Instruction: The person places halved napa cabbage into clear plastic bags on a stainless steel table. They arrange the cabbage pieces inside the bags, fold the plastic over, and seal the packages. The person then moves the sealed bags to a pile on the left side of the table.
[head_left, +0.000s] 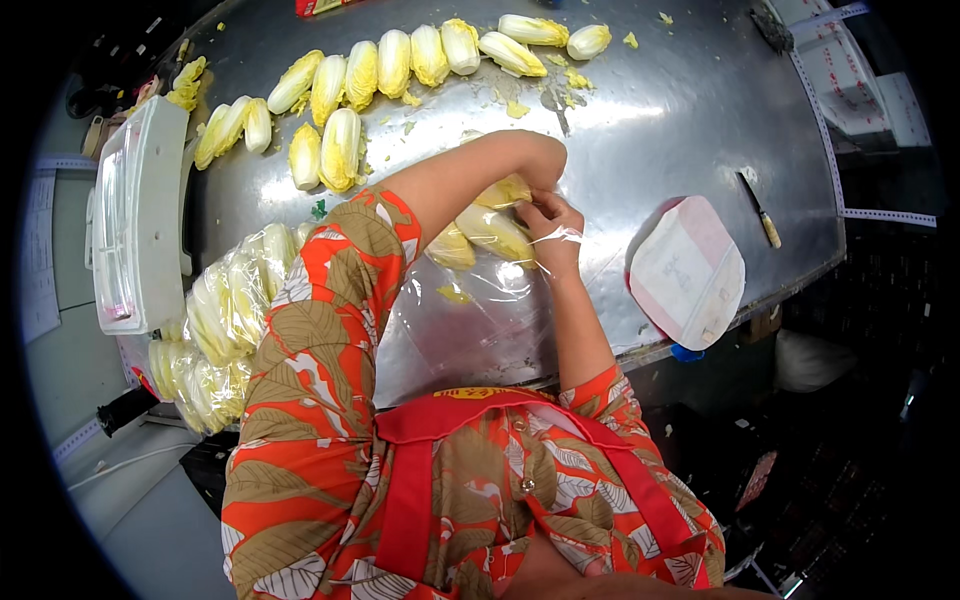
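Several small yellow-white napa cabbages (491, 234) lie inside a clear plastic bag (480, 315) on the steel table before me. My right hand (556, 225) is at the bag's right side, fingertips pinched on the film, with a strip of plastic across the wrist. Just beyond it, my left hand (546, 161) bends sharply down over the far end of the bag. Its fingers are mostly hidden behind the wrist, so its grip does not show. Loose napa cabbages (394, 64) form an uneven row along the far side of the table.
Bagged cabbages (232, 300) are piled at left, by a white plastic-cased device (142, 217). A knife (759, 210) lies at right, near a flat white and pink sheet (688, 274) at the table edge (795, 289). Leaf scraps (517, 109) dot the steel tabletop (675, 150).
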